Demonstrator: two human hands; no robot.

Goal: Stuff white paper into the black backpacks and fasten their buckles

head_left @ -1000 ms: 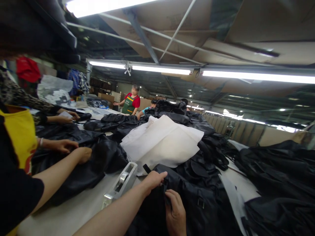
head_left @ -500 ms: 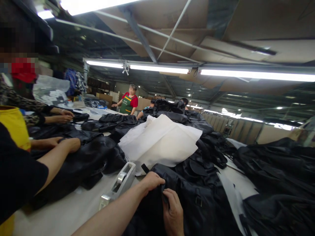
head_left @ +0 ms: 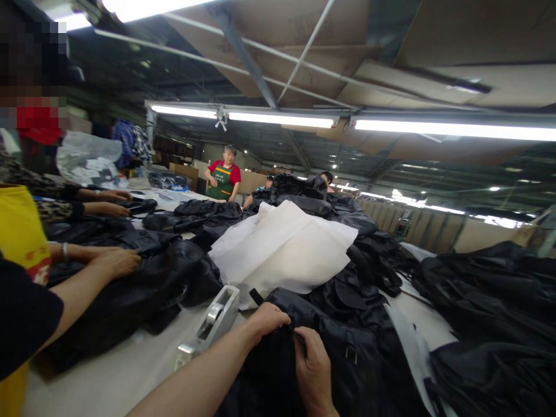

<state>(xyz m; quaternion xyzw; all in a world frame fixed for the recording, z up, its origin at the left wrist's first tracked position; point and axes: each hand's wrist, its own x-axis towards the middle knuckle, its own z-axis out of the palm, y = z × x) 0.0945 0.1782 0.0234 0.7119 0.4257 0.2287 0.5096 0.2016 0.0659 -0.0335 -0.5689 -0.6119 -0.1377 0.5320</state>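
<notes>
A black fabric bag lies in front of me on the white table. My left hand is closed on the bag's top edge, knuckles up. My right hand pinches the same edge just to the right, thumb and fingers pressed on the dark fabric between the two hands. A small metal buckle shows on the bag to the right of my right hand. Just left of my left forearm lies a tape dispenser.
White sheets lie on a heap of black bags ahead; more black bags lie at the right. A person's arms press on a black bag at left. Other people work further back.
My right hand has slid slightly right along the bag's edge and lower. The person's hands at left have shifted on their black bag.
</notes>
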